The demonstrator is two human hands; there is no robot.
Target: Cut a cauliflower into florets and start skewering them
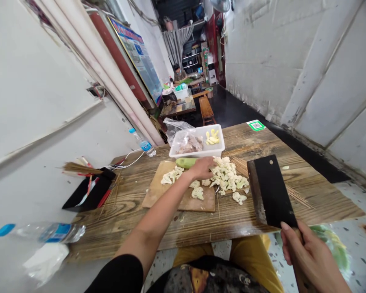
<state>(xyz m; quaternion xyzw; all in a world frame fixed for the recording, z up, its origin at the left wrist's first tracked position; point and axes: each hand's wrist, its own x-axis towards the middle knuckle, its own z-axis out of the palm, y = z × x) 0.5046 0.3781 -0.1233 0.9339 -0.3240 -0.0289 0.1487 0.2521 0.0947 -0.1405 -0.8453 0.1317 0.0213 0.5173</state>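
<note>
My right hand [308, 248] is wrapped round the wooden handle of a black-bladed cleaver [271, 191], raised at the table's right front. My left hand [203, 167] reaches across a wooden cutting board [161, 195], its fingers curled onto cauliflower florets at the left of a heap [227, 175]. What lies under those fingers is partly hidden. More florets [172, 176] rest on the board's left side, and a few loose ones [197, 193] lie near its front. Behind my wrist is a pale green vegetable [186, 162], partly covered.
A white plastic tub [222, 142] behind the board holds bagged meat and yellow pieces. Bamboo skewers [299, 197] lie beneath and beside the cleaver. At left are a black box [88, 191] and water bottles [146, 146]. A person [179, 74] sits far back, beyond a bench [205, 108].
</note>
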